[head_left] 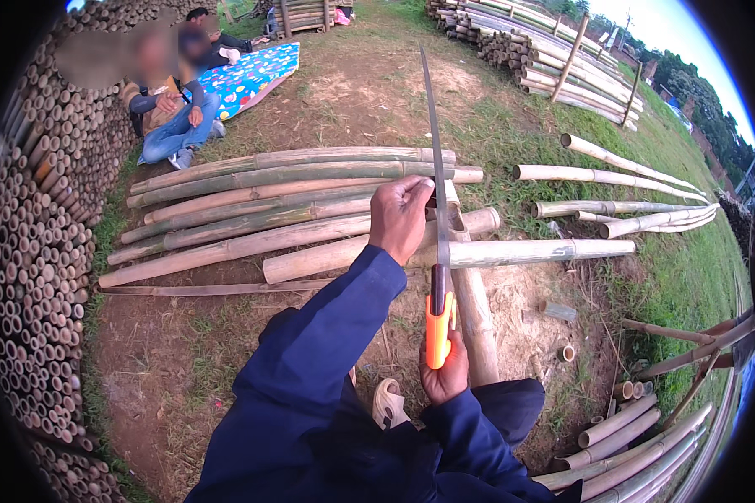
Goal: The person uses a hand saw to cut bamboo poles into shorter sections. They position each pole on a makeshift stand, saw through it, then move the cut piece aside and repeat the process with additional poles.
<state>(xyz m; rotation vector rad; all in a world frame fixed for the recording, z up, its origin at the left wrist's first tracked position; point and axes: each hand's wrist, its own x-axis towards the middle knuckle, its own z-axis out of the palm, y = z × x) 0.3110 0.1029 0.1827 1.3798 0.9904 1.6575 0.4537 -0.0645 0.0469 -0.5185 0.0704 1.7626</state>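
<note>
My right hand [447,369] is wrapped round the orange handle [438,331] of a handsaw, whose long, narrow blade [435,126] points away from me. Farther up, my left hand [398,218] is closed beside the blade, thumb and fingers pinched together. A small dark piece shows at those fingers, too hidden to name. Under the saw, a thick bamboo pole [554,251] lies crosswise over another bamboo pole [476,323] that runs toward me. Several cut bamboo poles [252,210] lie side by side beyond and left of my left hand.
Stacked bamboo [33,277] forms a wall at the left. A person [172,109] sits near a blue patterned mat [252,75]. More poles [621,205] lie on grass at the right, with a pile [554,67] behind. Short bamboo offcuts [559,311] lie nearby.
</note>
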